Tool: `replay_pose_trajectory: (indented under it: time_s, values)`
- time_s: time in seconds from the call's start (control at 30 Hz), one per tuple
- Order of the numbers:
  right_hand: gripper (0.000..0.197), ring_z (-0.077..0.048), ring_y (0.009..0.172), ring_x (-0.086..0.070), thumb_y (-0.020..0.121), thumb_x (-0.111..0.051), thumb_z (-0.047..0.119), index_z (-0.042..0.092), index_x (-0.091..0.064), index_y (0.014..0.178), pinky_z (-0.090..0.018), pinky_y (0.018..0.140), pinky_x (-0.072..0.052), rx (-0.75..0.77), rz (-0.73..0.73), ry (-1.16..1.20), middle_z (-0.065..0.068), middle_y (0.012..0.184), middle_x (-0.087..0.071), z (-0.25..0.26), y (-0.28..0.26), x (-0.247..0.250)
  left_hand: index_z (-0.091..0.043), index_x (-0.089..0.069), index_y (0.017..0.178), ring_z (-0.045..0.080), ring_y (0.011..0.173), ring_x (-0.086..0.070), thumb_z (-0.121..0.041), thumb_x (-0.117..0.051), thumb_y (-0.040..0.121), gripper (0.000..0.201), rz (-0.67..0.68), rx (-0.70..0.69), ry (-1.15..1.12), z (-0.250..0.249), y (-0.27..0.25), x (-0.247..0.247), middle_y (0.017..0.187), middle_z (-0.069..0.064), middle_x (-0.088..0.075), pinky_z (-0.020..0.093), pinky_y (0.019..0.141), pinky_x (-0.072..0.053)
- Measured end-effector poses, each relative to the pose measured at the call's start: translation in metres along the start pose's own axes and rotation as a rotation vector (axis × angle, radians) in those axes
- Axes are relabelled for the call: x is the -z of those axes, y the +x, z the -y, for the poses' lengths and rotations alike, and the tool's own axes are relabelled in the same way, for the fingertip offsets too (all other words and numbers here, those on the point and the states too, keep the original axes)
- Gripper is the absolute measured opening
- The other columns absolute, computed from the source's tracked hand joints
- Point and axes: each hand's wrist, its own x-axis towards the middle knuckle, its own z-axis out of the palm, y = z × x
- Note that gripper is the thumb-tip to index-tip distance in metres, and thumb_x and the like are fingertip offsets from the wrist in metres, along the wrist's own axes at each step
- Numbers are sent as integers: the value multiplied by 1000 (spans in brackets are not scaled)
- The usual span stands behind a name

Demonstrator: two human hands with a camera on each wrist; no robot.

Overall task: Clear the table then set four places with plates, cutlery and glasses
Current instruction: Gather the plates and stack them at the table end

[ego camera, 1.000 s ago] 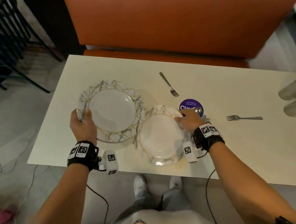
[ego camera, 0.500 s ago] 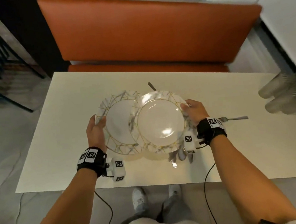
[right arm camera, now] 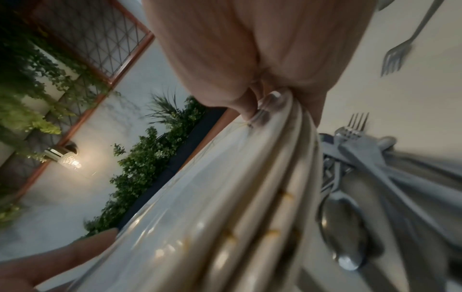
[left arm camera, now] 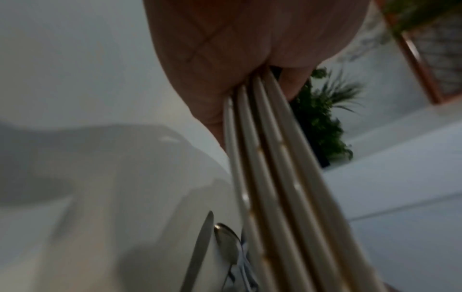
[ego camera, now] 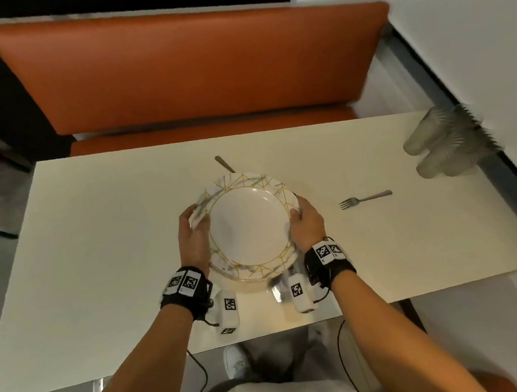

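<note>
Restaurant: orange booth bench [ego camera: 189, 65], dining table [ego camera: 96, 244].

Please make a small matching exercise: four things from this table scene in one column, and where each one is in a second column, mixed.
1. stack of plates
2. fork
3. glasses
4. cutlery bundle

a. far right of table, near wall
b. under the plates, by right hand
c. held between both hands
d. alone on table, right of plates

Pairs: 1-c, 2-d, 3-a, 4-b
</note>
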Motion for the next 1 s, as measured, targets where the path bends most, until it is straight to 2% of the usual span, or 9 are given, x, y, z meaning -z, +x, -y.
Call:
replay_pose_trajectory:
  time_s: [0.07, 0.17, 0.23, 0.3, 0.4, 0.5, 0.63, 0.73, 1.0]
  values:
    - [44, -33, 126, -55, 102, -46, 16, 18, -48, 147, -35, 107, -42, -50, -49, 48, -15, 135, -60, -13, 3, 20, -45, -55, 133, 24, 123, -63, -37, -66, 88, 47, 46, -45, 162, 2, -5, -22, 138, -1, -62, 50, 105, -53]
    - [44, -31, 127, -55, 101, -48, 17, 17, -51, 145, -32, 106, -42, -112, -88, 90, -13, 138, -59, -41, 12, 55, -33, -49, 146, 28, 124, -61, -39, -64, 90, 58, 130, -125, 423, 11, -4, -61, 140, 2, -61, 54, 103, -54]
    - [46, -31, 131, -52, 101, -50, 17, 15, -49, 147, -30, 106, -39, -128, -108, 86, -13, 144, -55, -63, 18, 82, -22, -45, 151, 31, 124, -60, -31, -63, 98, 56, 187, -141, 573, 19, -3, -95, 142, 7, -59, 47, 106, -50]
    - [50, -30, 133, -50, 98, -56, 20, 16, -49, 147, -27, 104, -37, -136, -116, 89, -12, 144, -54, -87, 24, 109, -13, -40, 154, 32, 120, -61, -25, -60, 102, 57, 245, -126, 721, 30, -6, -132, 142, 14, -59, 37, 102, -48]
    - [57, -30, 125, -54, 87, -69, 22, 17, -52, 142, -30, 101, -40, -171, -104, 84, -12, 134, -57, -129, 34, 150, -8, -32, 158, 40, 131, -55, -24, -60, 102, 64, 288, -75, 862, 47, -15, -194, 147, 23, -55, 45, 107, -45]
    - [66, -31, 129, -50, 86, -72, 19, 14, -46, 146, -36, 108, -41, -244, -82, 80, -14, 137, -52, -171, 45, 191, -6, -34, 155, 41, 131, -55, -22, -61, 102, 62, 341, -55, 954, 63, -26, -255, 147, 23, -52, 45, 104, -46]
    - [66, -32, 127, -52, 85, -71, 20, 13, -47, 145, -36, 104, -42, -325, -78, 24, -15, 135, -54, -226, 63, 236, -3, -45, 146, 40, 122, -58, -24, -64, 99, 55, 396, -67, 1043, 88, -39, -320, 135, 23, -58, 47, 102, -50]
    - [66, -33, 126, -53, 84, -72, 21, 10, -47, 144, -39, 106, -44, -357, -80, -29, -15, 134, -57, -258, 75, 261, -6, -43, 150, 43, 125, -56, -21, -65, 97, 59, 414, -90, 1072, 104, -52, -361, 138, 25, -55, 46, 104, -46]
    - [71, -34, 125, -43, 84, -65, 14, 3, -36, 148, -46, 107, -43, -328, -159, -126, -18, 137, -42, -309, 87, 301, 0, -41, 149, 45, 127, -50, -19, -64, 96, 61, 434, -66, 1106, 127, -75, -433, 146, 27, -43, 44, 105, -42]
